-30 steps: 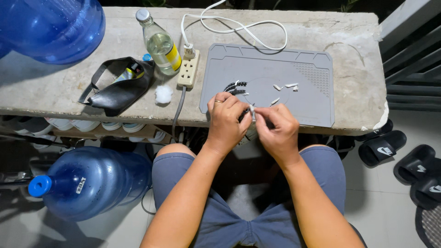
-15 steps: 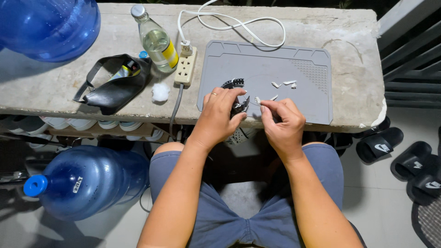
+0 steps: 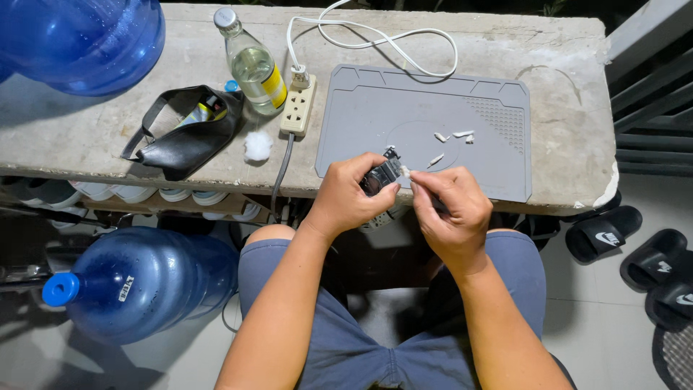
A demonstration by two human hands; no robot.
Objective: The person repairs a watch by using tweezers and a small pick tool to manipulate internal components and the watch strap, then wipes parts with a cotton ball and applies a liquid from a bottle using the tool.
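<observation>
My left hand (image 3: 351,193) grips a small black comb-like part (image 3: 381,175) over the near edge of a grey work mat (image 3: 404,101). My right hand (image 3: 449,209) pinches a small white swab (image 3: 406,173) against that part's side. Both hands touch each other above my lap. A few white swab pieces (image 3: 453,136) lie on the mat just beyond the hands. Most of the black part is hidden by my fingers.
On the stone bench stand a clear glass bottle (image 3: 253,63), a white power strip (image 3: 299,107) with a looped white cable (image 3: 375,36), a cotton ball (image 3: 258,146) and a black pouch (image 3: 189,133). Blue water jugs sit at top left (image 3: 79,40) and on the floor (image 3: 144,282). Black sandals (image 3: 635,253) lie at right.
Both hands have shifted slightly to the right and nearer to me; the black part has turned in my left hand while the right keeps the swab on it.
</observation>
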